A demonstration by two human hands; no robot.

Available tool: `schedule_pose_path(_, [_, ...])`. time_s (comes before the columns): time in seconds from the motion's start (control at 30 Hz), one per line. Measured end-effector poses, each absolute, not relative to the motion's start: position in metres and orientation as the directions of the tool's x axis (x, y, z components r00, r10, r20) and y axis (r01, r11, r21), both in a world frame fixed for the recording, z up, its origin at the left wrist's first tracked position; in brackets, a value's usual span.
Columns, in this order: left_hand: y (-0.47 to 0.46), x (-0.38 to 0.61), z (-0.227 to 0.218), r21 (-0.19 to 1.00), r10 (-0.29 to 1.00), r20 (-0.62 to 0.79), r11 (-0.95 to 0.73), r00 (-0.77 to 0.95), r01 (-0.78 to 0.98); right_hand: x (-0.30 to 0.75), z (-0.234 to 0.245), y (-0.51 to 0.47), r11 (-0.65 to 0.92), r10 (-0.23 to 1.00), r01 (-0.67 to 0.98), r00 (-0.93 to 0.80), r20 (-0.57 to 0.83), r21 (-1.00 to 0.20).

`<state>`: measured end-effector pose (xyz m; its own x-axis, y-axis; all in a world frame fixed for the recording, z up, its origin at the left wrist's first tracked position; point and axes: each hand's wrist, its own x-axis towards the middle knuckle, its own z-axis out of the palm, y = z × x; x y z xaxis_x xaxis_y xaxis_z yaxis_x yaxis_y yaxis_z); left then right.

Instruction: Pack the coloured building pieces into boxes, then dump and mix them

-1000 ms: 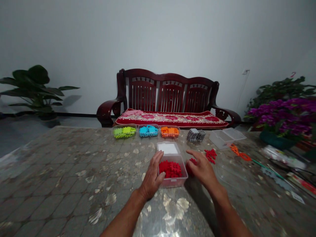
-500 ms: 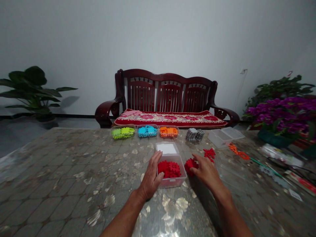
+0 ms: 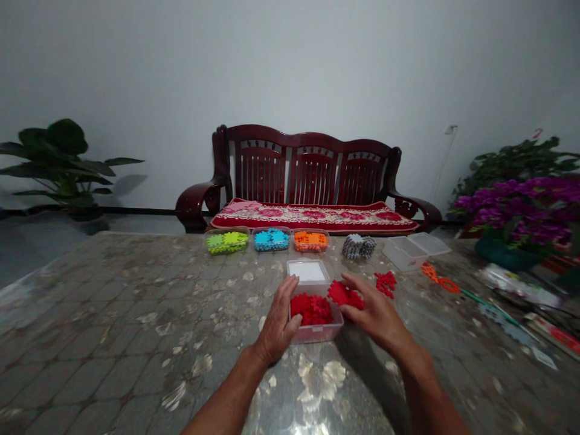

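A clear plastic box [image 3: 317,334] stands on the table with its lid [image 3: 307,272] folded back and red gear-shaped pieces [image 3: 310,310] inside. My left hand [image 3: 277,323] grips the box's left wall, the thumb over the rim by the pieces. Between the thumb and fingers of my right hand [image 3: 375,309] is a stack of red gear pieces [image 3: 342,294]. That stack is raised and tilted at the box's right rim. Farther right, a few loose red pieces [image 3: 385,283] lie on the table.
Boxes of green pieces [image 3: 227,242], blue pieces [image 3: 271,240] and orange pieces [image 3: 310,241] line the far edge. Grey gears [image 3: 358,246] and an open clear box [image 3: 405,255] stand to their right. Orange linked pieces [image 3: 439,278] and a flowerpot [image 3: 505,257] are at the right.
My right hand has lifted the red gear stack from beside the box up and left to its right rim. My left hand stays on the box.
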<state>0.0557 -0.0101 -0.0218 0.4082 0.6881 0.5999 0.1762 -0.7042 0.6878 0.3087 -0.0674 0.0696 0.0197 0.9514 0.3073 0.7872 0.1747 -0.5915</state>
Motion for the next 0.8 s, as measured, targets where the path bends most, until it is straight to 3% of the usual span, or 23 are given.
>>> schedule_pose_path(0.1, [-0.01,0.056,-0.023,0.698,0.7,0.589,-0.693,0.404,0.182,0.29,0.083,-0.066,0.312,0.935,0.753,-0.138,0.326,-0.579])
schedule_pose_path(0.37, [-0.009,0.056,-0.024,0.696,0.7,0.586,-0.693,0.409,0.188,0.262,0.094,-0.056,0.425,0.902,0.689,-0.379,0.208,-0.587])
schedule_pose_path(0.57, [-0.01,0.055,-0.023,0.701,0.706,0.574,-0.685,0.414,0.197,0.288,0.087,-0.057,0.241,0.964,0.713,-0.094,0.25,-0.658])
schedule_pose_path(0.7, [-0.01,0.055,-0.023,0.698,0.702,0.574,-0.689,0.421,0.195,0.319,0.068,-0.058,0.056,0.953,0.814,0.129,0.274,-0.579])
schedule_pose_path(0.8, [-0.01,0.055,-0.023,0.699,0.701,0.578,-0.689,0.418,0.19,0.335,0.056,-0.063,-0.06,0.958,0.882,0.181,0.22,-0.467])
